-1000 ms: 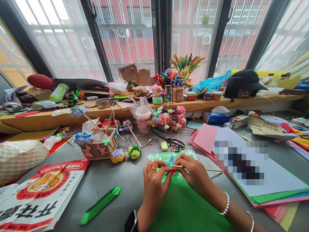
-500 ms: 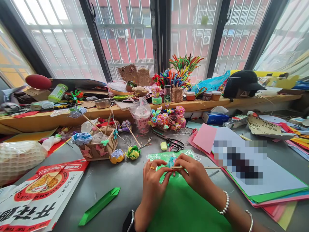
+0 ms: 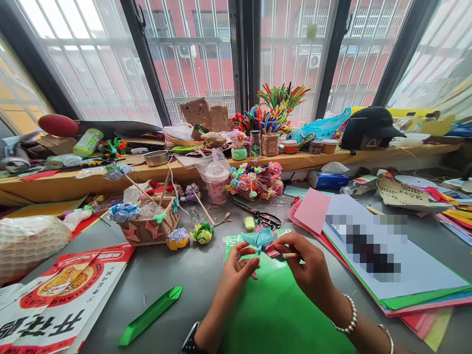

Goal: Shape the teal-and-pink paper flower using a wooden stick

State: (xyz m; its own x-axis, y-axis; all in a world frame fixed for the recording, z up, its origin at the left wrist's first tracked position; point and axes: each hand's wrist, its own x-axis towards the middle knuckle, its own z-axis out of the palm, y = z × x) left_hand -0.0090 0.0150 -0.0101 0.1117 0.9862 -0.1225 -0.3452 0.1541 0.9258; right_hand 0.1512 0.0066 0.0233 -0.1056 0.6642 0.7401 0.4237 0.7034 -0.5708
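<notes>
A folded paper flower (image 3: pixel 258 239) in light blue and pink is held up just above the green sheet (image 3: pixel 283 309). My right hand (image 3: pixel 308 265) is closed, pinching a thin wooden stick (image 3: pixel 291 255), with its fingertips at the flower's pink side. Most of the stick is hidden by the hand. To the left, my left hand (image 3: pixel 236 270) has its fingers loosely bent and apart, close below the blue petals; I see nothing gripped in it. Whether its fingertips touch the flower I cannot tell. A folded green paper strip (image 3: pixel 151 317) lies at the left.
Behind the hands lie black scissors (image 3: pixel 267 219) and a small yellow block (image 3: pixel 250 223). A cardboard box (image 3: pixel 149 228) with paper flowers stands at the left, beside a printed paper bag (image 3: pixel 70 290). Stacked coloured paper (image 3: pixel 416 275) lies at the right. Craft supplies crowd the sill (image 3: pixel 177 172).
My left hand has let go of the stick and its fingers have spread. My right hand has turned the stick, so the blue and pink flower now shows above the fingers.
</notes>
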